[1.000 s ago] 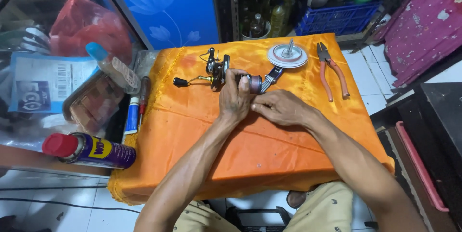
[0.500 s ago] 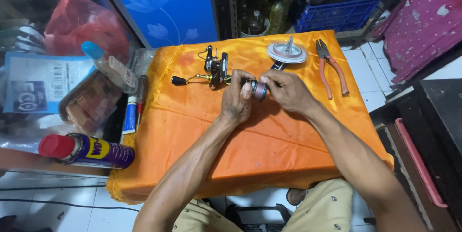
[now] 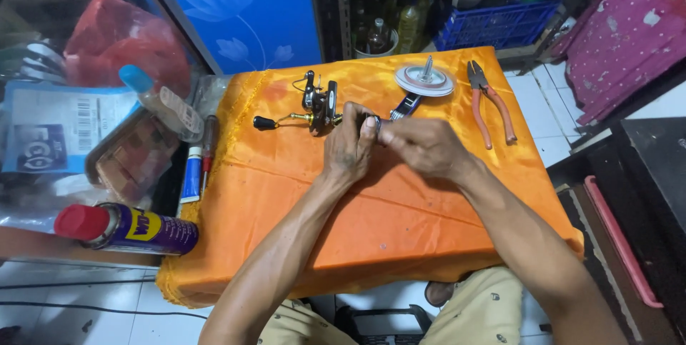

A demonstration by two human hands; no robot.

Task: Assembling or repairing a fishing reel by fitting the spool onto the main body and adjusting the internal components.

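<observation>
A black and gold fishing reel body (image 3: 318,105) with a knobbed crank handle (image 3: 266,122) lies on a small table draped in orange cloth (image 3: 286,195). My left hand (image 3: 348,148) and my right hand (image 3: 421,146) meet just right of the reel, both pinching a small round metal part (image 3: 376,122) between their fingertips. A flat round spool disc (image 3: 424,79) with an upright pin rests behind my hands, a dark metal piece (image 3: 404,105) lying beside it. Orange-handled pliers (image 3: 489,105) lie to the right.
On the left sit a blue spray can with a red cap (image 3: 121,228), a small tube (image 3: 191,175), a clear bottle (image 3: 158,101) and a red bag (image 3: 128,41). A blue crate (image 3: 493,25) and bottles stand on a shelf behind. A pink cloth (image 3: 629,30) hangs right.
My right hand has lifted off the cloth to meet the left hand at the small metal part. Both hands have shifted slightly toward the reel.
</observation>
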